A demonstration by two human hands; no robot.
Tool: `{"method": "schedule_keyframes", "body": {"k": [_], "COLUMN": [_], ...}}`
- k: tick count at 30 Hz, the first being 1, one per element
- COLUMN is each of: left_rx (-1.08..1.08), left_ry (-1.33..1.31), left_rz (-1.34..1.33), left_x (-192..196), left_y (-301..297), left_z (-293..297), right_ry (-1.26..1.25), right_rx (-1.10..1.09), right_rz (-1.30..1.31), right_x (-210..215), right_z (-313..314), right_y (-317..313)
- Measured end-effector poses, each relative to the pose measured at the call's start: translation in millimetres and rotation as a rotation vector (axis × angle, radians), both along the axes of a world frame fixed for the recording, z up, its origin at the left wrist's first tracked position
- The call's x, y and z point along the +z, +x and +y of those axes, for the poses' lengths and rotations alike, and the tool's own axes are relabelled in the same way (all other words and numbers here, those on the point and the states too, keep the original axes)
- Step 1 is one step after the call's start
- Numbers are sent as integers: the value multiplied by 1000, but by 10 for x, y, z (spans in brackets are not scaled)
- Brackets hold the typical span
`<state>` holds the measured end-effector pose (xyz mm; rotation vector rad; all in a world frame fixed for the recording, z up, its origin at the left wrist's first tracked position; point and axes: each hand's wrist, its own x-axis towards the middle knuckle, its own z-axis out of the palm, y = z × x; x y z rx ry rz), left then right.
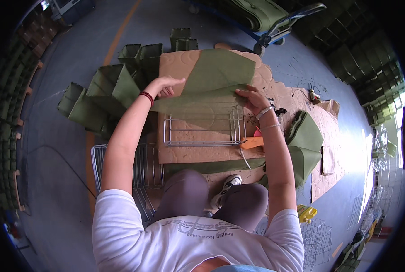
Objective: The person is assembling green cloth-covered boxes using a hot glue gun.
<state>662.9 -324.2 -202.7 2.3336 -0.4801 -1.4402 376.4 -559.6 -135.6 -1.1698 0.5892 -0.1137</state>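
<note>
A green fabric sheet (225,72) lies over the cardboard work surface (179,156), and its near edge is lifted in a long flap. My right hand (254,99) pinches the flap's right end between thumb and fingers. Over the flap's left part is my left hand (166,86), its fingers stretched out to the right; whether its lower fingers touch the cloth is hard to see. Just nearer to me a rectangular metal wire frame (202,144) rests on the cardboard, partly under the flap. An orange-handled tool (252,143) lies at the frame's right corner, beside my right forearm.
Several open green fabric boxes (114,84) stand at the left. More green cloth (304,136) is piled at the right. Wire frames (102,167) lie near my left knee. A blue cart (261,38) with cloth stands at the back; a yellow container (306,213) is at the lower right.
</note>
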Motion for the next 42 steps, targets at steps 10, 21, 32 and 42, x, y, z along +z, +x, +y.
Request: {"method": "schedule_keyframes", "body": {"k": [10, 21, 32, 42], "left_rx": [372, 410, 556, 854], "left_ry": [-370, -626, -1215, -1182], "left_rz": [-105, 335, -508, 52], "left_x": [-324, -687, 445, 354], "left_y": [-654, -300, -1543, -1975], "left_z": [401, 307, 896, 1188], "right_ry": [-9, -1375, -1392, -1396], "right_rx": [13, 51, -50, -35], "right_rz": [-35, 377, 175, 127], "right_x": [-411, -452, -524, -445], "right_z": [-486, -598, -222, -136], "right_y": [74, -42, -19, -39]}}
